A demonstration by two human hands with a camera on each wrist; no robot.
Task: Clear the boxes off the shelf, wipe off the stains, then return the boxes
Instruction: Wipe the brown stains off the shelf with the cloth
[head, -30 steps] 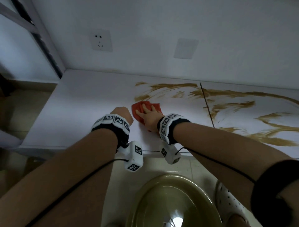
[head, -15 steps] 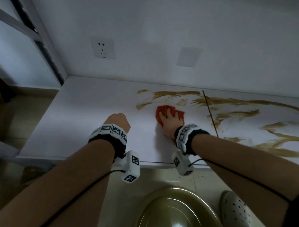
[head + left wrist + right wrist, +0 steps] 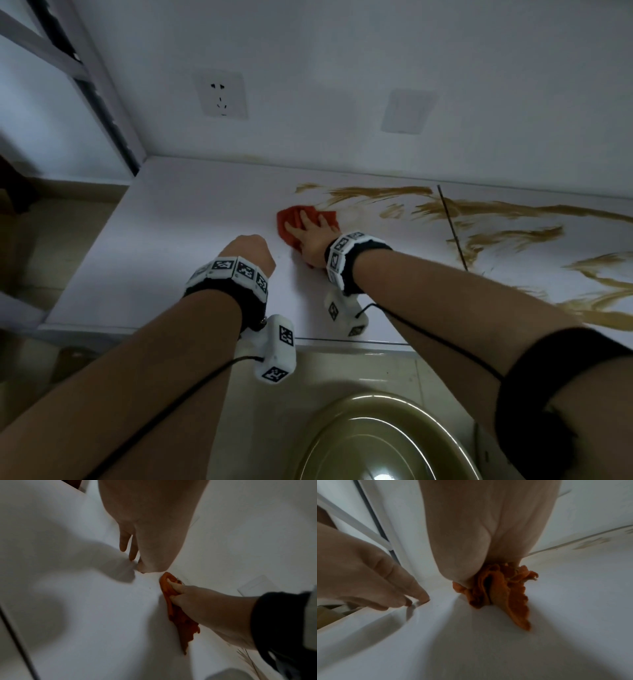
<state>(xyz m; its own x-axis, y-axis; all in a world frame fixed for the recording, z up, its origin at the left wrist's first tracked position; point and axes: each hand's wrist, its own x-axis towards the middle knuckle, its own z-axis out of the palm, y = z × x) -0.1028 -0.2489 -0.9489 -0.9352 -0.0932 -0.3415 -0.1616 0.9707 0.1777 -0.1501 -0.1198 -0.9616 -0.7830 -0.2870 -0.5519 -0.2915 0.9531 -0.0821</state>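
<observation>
The white shelf carries long brown stains across its middle and right. My right hand lies flat on a red-orange cloth and presses it to the shelf at the left end of the stains. The cloth bunches out from under the palm in the right wrist view. My left hand stands just left of it, with the tips of its straight fingers on bare shelf, holding nothing. No boxes are in view.
A dark seam crosses the shelf right of the cloth, with more stains beyond it. On the wall behind are a socket and a blank plate. An olive round lid sits below the shelf's front edge.
My right hand slid the cloth right toward the seam, then back left to the stains' left end. The left hand stayed planted on the shelf.
</observation>
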